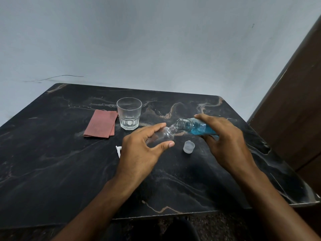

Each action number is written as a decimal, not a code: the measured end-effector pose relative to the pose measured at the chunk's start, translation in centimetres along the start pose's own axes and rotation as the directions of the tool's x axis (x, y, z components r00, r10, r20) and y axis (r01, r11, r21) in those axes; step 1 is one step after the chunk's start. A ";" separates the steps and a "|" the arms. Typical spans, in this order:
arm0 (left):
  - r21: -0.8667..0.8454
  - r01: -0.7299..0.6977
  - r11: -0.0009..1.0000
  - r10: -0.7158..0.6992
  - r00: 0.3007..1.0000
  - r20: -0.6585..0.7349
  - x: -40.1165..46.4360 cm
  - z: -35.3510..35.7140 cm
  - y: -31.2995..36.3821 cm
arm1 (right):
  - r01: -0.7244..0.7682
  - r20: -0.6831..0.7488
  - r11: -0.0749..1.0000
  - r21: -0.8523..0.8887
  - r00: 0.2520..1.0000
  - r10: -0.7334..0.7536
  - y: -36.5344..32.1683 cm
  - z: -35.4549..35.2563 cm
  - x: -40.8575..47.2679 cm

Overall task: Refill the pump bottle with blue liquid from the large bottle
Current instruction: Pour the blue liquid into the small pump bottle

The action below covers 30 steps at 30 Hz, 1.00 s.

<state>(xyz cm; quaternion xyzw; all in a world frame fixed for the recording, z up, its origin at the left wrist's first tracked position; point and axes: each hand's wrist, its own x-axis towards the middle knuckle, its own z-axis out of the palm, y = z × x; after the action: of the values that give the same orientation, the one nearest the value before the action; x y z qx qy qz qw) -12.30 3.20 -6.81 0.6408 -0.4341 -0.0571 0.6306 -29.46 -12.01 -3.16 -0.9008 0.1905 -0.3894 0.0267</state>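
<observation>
So, left to right: red cloth (101,124) folded flat on the table (52,162), empty glass (129,113) just right of it, both well apart from the pour. A white bit (118,150) peeks out beside the left wrist, likely the pump head, can't confirm.

Left hand (140,150) curls round the pump bottle (163,135), thumb under, fingers over its body; bottle is tilted, open neck pointing up-right. It looks empty, so light, thin clear plastic, will dent if squeezed; the mid-body hold is right and keeps the neck free.

Small clear cap (189,146) sits on the table between the hands.

Right hand (224,136) wraps the large bottle (196,127), tipped near horizontal, mouth touching or just over the pump bottle's neck. Blue liquid pools along its lower side, not at the mouth yet as far as I can tell. Heavier, weight shifts as it tips; smooth plastic, slippery if wet. Narrow neck means spill risk, so tilt slowly.
</observation>
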 end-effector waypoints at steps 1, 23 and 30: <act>0.001 0.000 1.000 0.000 1.000 -0.001 0.0 0.0 0.0 | 0.005 0.000 1.000 -0.008 1.000 -0.005 0.1 0.0 0.0; -0.052 0.034 0.998 -0.034 0.999 0.003 -0.3 0.4 -0.3 | 0.075 0.063 0.994 -0.078 0.996 -0.071 0.3 -1.0 0.8; -0.048 0.038 0.998 -0.038 0.999 0.003 -0.2 0.6 -0.3 | 0.089 0.071 0.990 -0.106 0.994 -0.082 0.5 -1.1 1.0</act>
<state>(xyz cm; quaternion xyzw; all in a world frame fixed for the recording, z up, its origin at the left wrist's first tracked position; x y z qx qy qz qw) -12.65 2.84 -7.33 0.6334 -0.4210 -0.0802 0.6443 -29.75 -12.70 -1.82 -0.9206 0.1716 -0.3492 -0.0332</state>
